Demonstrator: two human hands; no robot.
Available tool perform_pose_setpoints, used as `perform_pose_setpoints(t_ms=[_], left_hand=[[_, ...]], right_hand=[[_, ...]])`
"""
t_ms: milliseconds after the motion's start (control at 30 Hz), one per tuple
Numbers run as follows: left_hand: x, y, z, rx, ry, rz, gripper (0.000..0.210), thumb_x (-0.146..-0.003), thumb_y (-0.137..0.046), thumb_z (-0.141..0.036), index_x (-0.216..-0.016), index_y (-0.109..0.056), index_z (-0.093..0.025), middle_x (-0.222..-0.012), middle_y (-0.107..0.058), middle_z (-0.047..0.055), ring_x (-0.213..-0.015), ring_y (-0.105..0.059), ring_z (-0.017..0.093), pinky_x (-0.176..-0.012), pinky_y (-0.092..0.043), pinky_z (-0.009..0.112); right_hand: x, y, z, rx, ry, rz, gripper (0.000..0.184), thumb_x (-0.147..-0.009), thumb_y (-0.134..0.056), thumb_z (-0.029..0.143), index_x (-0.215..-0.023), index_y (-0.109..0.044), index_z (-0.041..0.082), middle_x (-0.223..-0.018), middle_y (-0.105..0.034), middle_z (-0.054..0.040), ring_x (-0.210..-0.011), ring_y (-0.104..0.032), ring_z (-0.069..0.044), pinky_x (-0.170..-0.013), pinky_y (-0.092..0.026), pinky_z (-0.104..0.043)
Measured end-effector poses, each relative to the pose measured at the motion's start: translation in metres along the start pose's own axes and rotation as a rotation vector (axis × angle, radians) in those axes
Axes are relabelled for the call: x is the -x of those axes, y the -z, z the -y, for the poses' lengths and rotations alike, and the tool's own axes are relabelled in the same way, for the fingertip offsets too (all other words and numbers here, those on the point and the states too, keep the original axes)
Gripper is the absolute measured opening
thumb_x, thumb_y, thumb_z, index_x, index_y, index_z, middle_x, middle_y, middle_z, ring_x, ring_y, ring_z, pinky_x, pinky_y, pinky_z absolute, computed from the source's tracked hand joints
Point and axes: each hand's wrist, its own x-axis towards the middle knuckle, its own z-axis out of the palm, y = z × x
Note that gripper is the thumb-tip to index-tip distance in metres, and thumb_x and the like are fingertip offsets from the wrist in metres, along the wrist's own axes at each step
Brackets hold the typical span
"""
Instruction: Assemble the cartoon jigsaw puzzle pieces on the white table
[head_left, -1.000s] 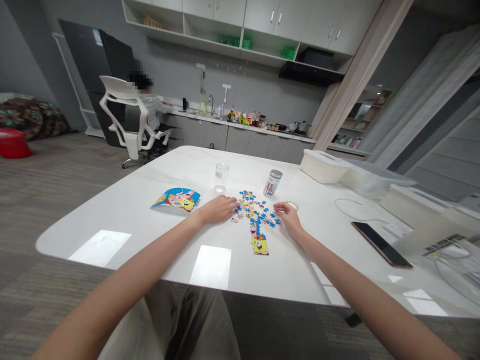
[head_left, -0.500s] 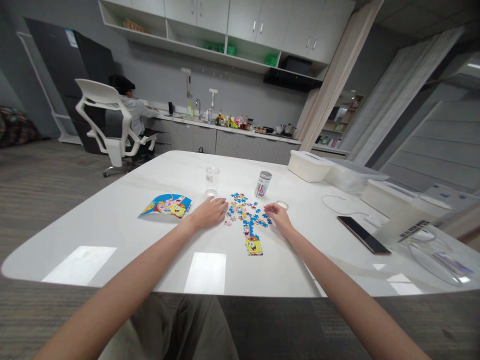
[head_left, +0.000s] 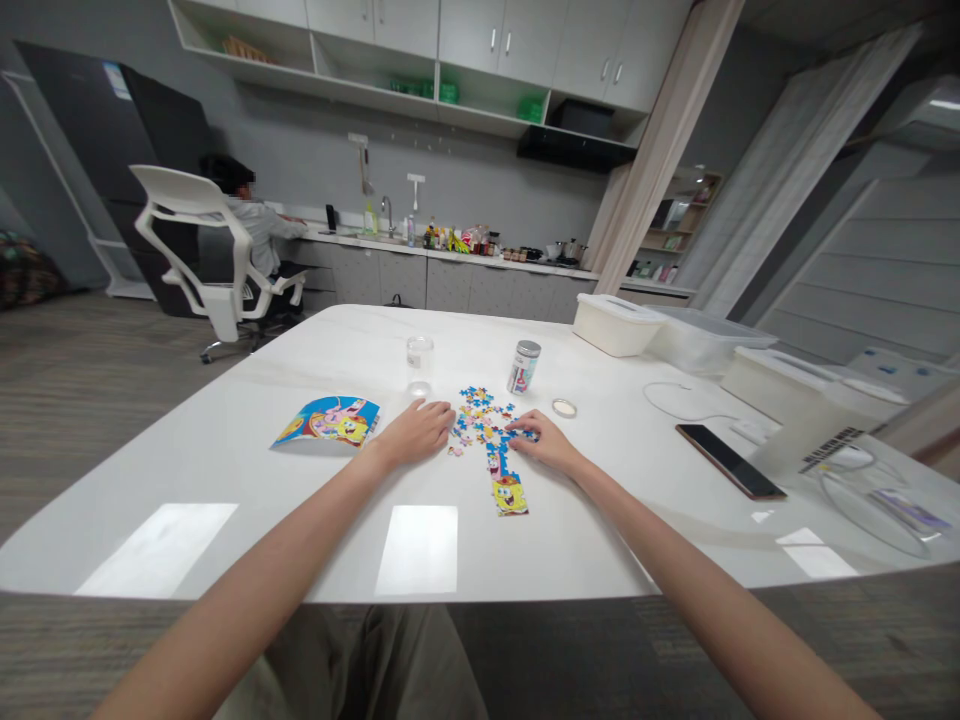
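Observation:
Loose jigsaw puzzle pieces (head_left: 480, 408) lie in a pile at the middle of the table. Below them, a joined strip of puzzle (head_left: 510, 494) shows a yellow cartoon face. My left hand (head_left: 420, 430) rests palm down at the pile's left edge, fingers stretched out, holding nothing. From the right, my right hand (head_left: 546, 440) reaches over the pieces just above the strip. Its thumb and fingertips are bent around a small blue puzzle piece, which is largely hidden. A curved picture sheet (head_left: 330, 420) with the cartoon figures lies left of my left hand.
Behind the pile stand a clear jar (head_left: 420, 366) and a printed can (head_left: 523, 368). A round lid (head_left: 564, 408) lies beyond my right hand. To the right are a phone (head_left: 729, 460), cables and plastic boxes (head_left: 616, 328). A person (head_left: 259, 235) sits at the far counter.
My right hand has moved left, from the pile's right edge to above the joined strip, uncovering the round lid. My left hand stays in place. The view has shifted slightly.

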Motion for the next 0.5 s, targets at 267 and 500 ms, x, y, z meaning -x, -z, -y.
perform_pose_setpoints(t_ms=[267, 500], left_hand=[[-0.001, -0.004, 0.002, -0.001, -0.004, -0.001, 0.027, -0.094, -0.036, -0.020, -0.114, -0.053, -0.015, -0.117, -0.060, 0.013, -0.107, -0.057, 0.023, -0.094, -0.036, 0.040], [-0.001, -0.003, 0.002, 0.013, -0.005, 0.008, 0.026, -0.094, -0.036, -0.020, -0.112, -0.054, -0.017, -0.114, -0.059, 0.012, -0.105, -0.057, 0.021, -0.092, -0.037, 0.037]], right_hand=[[0.000, -0.003, 0.002, 0.064, 0.069, -0.005, 0.022, -0.082, -0.062, 0.021, -0.101, -0.073, 0.022, -0.100, -0.060, -0.0061, -0.096, -0.058, -0.019, -0.089, -0.046, -0.034], [-0.018, 0.011, 0.000, 0.069, 0.086, 0.176, 0.015, -0.077, -0.065, 0.018, -0.089, -0.073, 0.019, -0.095, -0.059, -0.0057, -0.085, -0.058, -0.016, -0.081, -0.047, -0.030]])
